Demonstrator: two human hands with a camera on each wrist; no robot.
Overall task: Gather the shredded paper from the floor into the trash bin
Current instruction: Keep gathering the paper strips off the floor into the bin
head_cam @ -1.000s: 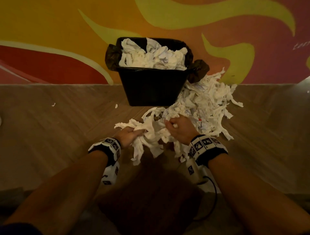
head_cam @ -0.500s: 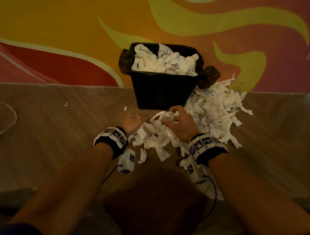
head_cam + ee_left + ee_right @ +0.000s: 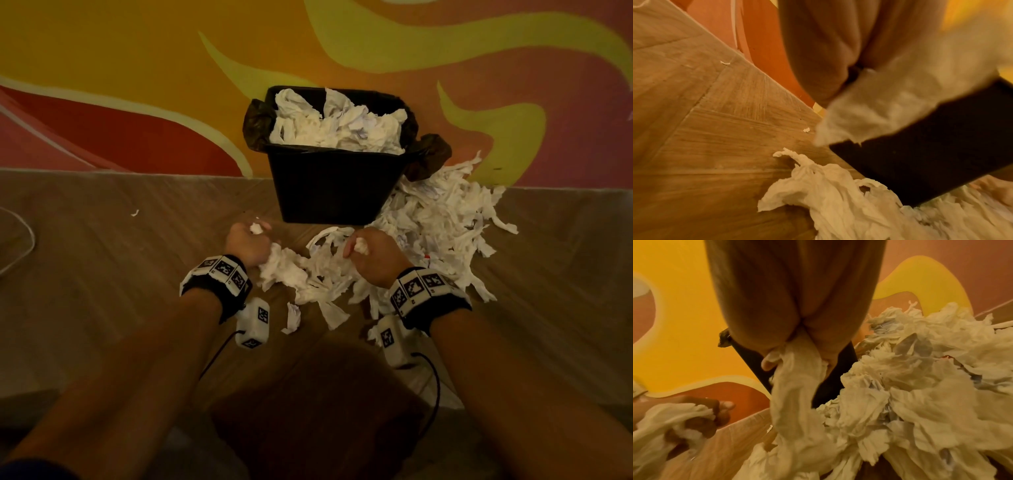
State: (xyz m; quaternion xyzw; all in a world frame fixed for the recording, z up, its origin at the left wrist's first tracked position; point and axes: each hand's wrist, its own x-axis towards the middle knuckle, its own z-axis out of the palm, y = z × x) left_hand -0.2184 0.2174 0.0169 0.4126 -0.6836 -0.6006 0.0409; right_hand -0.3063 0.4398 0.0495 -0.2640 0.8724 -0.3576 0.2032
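A black trash bin [image 3: 334,185] lined with a dark bag stands against the wall, heaped with white paper. White shredded paper [image 3: 442,219] lies piled on the wooden floor to the bin's right and in front of it. My left hand [image 3: 248,241] grips a bunch of shreds [image 3: 879,100] just left of the bin's front. My right hand [image 3: 371,253] is curled round another bunch [image 3: 797,386], a little nearer than the bin. A loose clump [image 3: 308,274] hangs and trails between the two hands down to the floor.
The painted wall [image 3: 137,85] rises directly behind the bin. Small scraps [image 3: 134,212] lie on the floor [image 3: 102,274] at left, and a white cord [image 3: 24,240] curves at the far left edge. My knee [image 3: 308,411] is below the hands.
Both hands have closed on bunches of shreds and lifted them off the floor toward the bin. A few strips have dropped near my wrists.
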